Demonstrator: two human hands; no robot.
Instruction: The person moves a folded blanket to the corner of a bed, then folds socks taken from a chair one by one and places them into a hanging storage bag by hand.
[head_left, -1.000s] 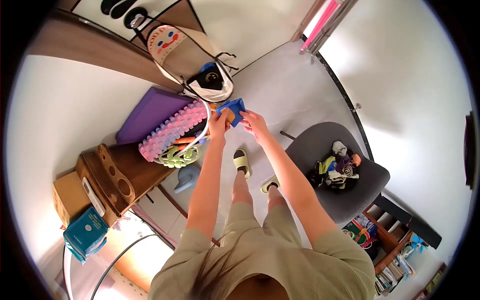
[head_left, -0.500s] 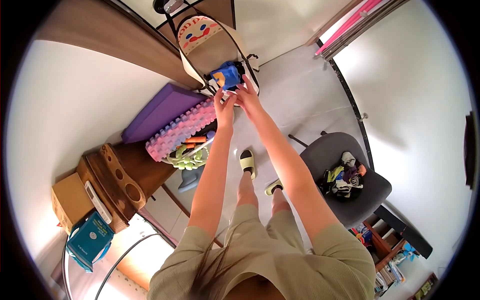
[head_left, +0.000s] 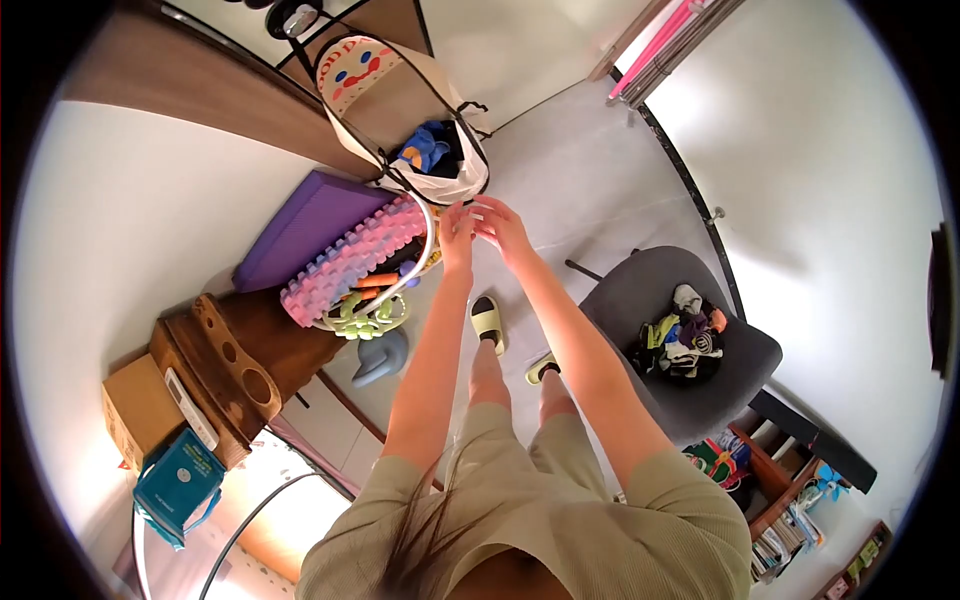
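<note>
My left hand (head_left: 457, 232) and my right hand (head_left: 500, 226) are held close together just below the front edge of a fabric basket (head_left: 466, 184). Both have nothing in them, and their fingers are apart and slightly curled. Inside the basket, a blue cloth (head_left: 424, 148) with an orange-yellow patch lies on dark fabric. A smiling face is printed on the basket's raised back. On the grey chair (head_left: 665, 270) at the right rests a pile of small mixed garments (head_left: 684, 335).
Left of my hands are a pink bumpy roller (head_left: 350, 262), a purple block (head_left: 305, 222) and a wooden cabinet (head_left: 215, 365). A teal box (head_left: 182, 482) sits at the lower left. Bookshelves (head_left: 775, 490) stand at the lower right.
The blue cloth has left my hands and now lies in the basket. My hands have drawn back from it, after reaching forward over the basket.
</note>
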